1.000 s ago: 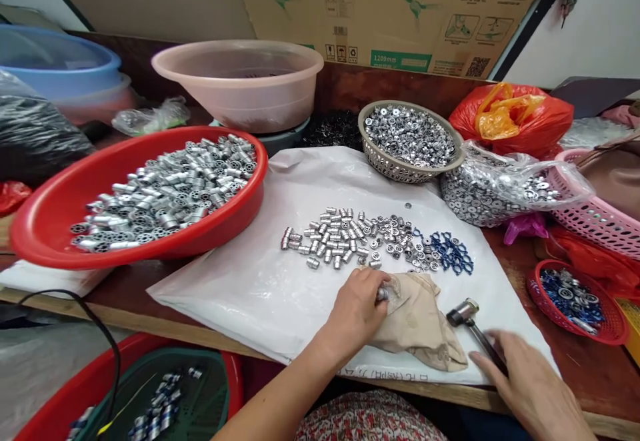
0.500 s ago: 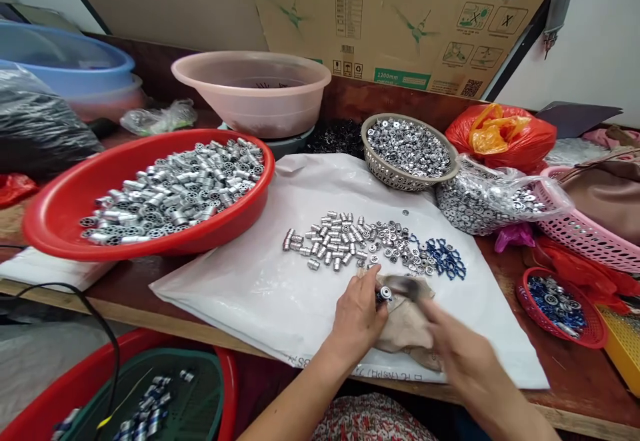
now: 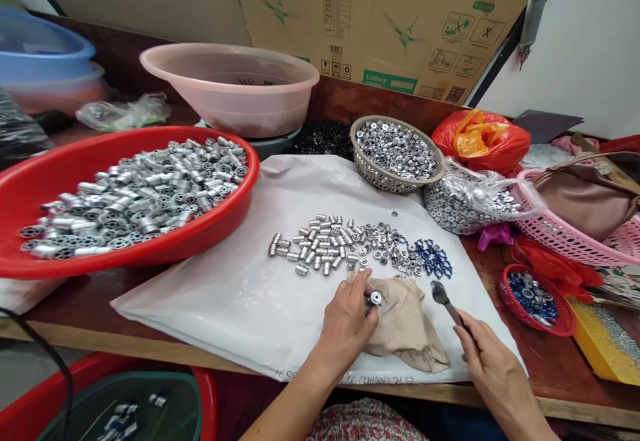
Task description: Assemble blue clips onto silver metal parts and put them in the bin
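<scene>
My left hand (image 3: 349, 321) is closed around a small metal cylinder (image 3: 375, 298) with a round silver end, above a folded beige cloth (image 3: 403, 338). My right hand (image 3: 493, 361) grips a small hammer (image 3: 445, 298) by its handle, its dark head to the right of the cloth and apart from the cylinder. Beyond the hands lie loose silver cylinders (image 3: 320, 244), small round metal caps (image 3: 383, 241) and blue ring-shaped parts (image 3: 434, 259), all on a white plastic sheet (image 3: 225, 301).
A big red basin (image 3: 200, 228) of silver cylinders stands left. Behind are a pink basin (image 3: 230, 104) and a grey basket (image 3: 390, 178) of small metal parts. At right are a bag of metal parts (image 3: 460, 208) and a small red basket (image 3: 563, 318). Below left sits another red tub (image 3: 207, 388).
The hammer has swung away from the cylinder, out to the right with my right hand. My left hand still holds the cylinder over the cloth. The whole view has shifted slightly.
</scene>
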Action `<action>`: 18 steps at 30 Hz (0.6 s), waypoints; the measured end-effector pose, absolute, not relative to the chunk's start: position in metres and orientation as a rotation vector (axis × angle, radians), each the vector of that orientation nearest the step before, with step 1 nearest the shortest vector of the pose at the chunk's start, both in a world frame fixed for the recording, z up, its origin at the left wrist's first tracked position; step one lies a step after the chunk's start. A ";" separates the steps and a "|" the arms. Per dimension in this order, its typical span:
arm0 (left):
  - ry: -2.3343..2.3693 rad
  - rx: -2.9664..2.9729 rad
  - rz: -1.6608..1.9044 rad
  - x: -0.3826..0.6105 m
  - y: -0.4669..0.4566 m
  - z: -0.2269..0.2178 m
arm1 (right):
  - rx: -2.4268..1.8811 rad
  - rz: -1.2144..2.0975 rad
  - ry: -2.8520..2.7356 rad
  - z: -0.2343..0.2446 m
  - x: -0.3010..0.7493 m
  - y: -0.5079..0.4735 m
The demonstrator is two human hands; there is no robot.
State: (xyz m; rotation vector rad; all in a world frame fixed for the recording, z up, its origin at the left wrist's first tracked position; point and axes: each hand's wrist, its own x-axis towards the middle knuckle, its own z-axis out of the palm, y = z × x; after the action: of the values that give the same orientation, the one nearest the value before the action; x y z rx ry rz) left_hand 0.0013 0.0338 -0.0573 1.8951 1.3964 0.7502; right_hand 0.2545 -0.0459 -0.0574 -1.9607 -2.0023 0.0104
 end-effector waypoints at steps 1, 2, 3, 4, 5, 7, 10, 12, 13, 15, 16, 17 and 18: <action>1.409 1.897 0.755 0.003 0.035 -0.059 | -2.052 -0.061 -2.000 -0.061 0.267 -0.051; 1.419 1.899 0.756 0.006 0.036 -0.060 | -2.124 -0.118 -2.006 -0.064 0.277 -0.054; 1.424 1.906 0.756 0.008 0.037 -0.060 | -2.168 -0.153 -2.020 -0.065 0.283 -0.054; 1.425 1.919 0.757 0.010 0.037 -0.059 | -2.183 -0.170 -2.031 -0.065 0.286 -0.050; 1.419 1.939 0.758 0.010 0.037 -0.058 | -2.187 -0.170 -2.036 -0.063 0.285 -0.042; 1.411 1.993 0.763 0.001 0.032 -0.054 | -2.191 -0.149 -2.030 -0.058 0.277 -0.015; 1.537 2.075 0.706 -0.051 0.010 -0.049 | -2.211 -0.111 -2.024 -0.052 0.263 0.031; 1.743 2.093 0.547 -0.105 -0.013 -0.048 | -2.189 -0.072 -2.062 -0.053 0.258 0.054; 1.871 2.066 0.422 -0.131 -0.026 -0.047 | -2.175 -0.050 -2.081 -0.055 0.257 0.062; 2.048 2.009 0.210 -0.171 -0.046 -0.042 | -2.164 -0.003 -2.109 -0.060 0.259 0.072; 2.115 1.985 0.180 -0.181 -0.051 -0.040 | -2.172 0.017 -2.114 -0.062 0.260 0.075; 2.148 1.974 0.203 -0.181 -0.050 -0.038 | -2.189 0.026 -2.106 -0.064 0.260 0.076; 2.138 1.979 0.262 -0.174 -0.043 -0.037 | -2.208 0.025 -2.085 -0.065 0.259 0.077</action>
State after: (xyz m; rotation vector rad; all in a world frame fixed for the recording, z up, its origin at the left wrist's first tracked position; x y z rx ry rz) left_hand -0.1743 -0.0433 -0.0366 1.9793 2.1375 0.2619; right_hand 0.2591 0.0770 -0.0651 -2.2078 -2.0847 0.0253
